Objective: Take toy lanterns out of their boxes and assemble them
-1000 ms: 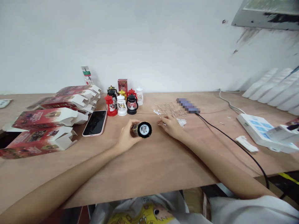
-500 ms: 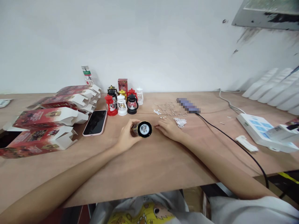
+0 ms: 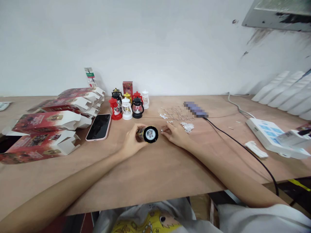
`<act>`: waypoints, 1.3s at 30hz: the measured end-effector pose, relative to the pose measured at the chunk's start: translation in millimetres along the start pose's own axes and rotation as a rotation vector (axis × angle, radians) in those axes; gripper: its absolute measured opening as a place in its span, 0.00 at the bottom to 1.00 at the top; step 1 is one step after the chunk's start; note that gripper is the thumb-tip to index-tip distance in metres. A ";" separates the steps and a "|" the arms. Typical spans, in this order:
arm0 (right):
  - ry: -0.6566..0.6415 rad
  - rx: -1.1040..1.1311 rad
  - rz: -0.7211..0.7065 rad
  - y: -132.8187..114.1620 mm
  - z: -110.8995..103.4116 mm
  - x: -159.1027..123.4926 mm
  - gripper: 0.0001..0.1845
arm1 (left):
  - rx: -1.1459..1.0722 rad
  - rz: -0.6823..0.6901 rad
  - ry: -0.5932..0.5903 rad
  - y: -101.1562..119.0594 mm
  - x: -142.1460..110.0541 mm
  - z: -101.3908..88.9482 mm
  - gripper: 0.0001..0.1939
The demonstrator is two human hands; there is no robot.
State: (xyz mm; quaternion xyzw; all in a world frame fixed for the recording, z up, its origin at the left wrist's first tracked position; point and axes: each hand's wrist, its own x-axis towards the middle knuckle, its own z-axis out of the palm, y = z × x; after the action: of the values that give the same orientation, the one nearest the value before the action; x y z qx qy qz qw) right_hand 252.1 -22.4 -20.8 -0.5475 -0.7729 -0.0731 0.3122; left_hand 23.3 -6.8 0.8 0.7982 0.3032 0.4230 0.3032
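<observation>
My left hand (image 3: 132, 139) is wrapped round a small black-and-gold lantern (image 3: 150, 134), tipped so that its round base faces me. In that base a white disc with metal parts shows; the rest of the lantern is mostly hidden. Just to the right, my right hand (image 3: 177, 134) rests low over the table with thumb and forefinger apart. A tiny white piece (image 3: 161, 130) lies at its fingertips, and I see no grip on it. Beyond that hand are small white plastic tabs (image 3: 187, 127) in a pile and a spread of thin metal wire pieces (image 3: 176, 113).
Several small lanterns (image 3: 126, 109) in red, white, black and gold stand at the back. A phone (image 3: 98, 127) and red boxes (image 3: 48, 121) with open flaps lie left. To the right are a pixelated blue item (image 3: 195, 109), a black cable (image 3: 239, 147) and a white power strip (image 3: 269, 134).
My right hand's thumb and forefinger have parted slightly, and a tiny white piece now shows at their tips. My left hand and the lantern have stayed put.
</observation>
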 end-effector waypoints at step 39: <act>0.619 0.301 -0.397 -64.4 -14.6 -7.1 0.16 | 0.274 0.129 -0.044 2.3 -5.4 2.0 0.23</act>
State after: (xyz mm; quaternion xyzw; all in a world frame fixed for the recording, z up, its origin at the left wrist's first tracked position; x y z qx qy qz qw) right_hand 201.9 -59.8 1.5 -0.2875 -0.7354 -0.1794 0.5869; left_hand 23.1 -12.6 -1.1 0.8590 0.2996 0.3786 0.1702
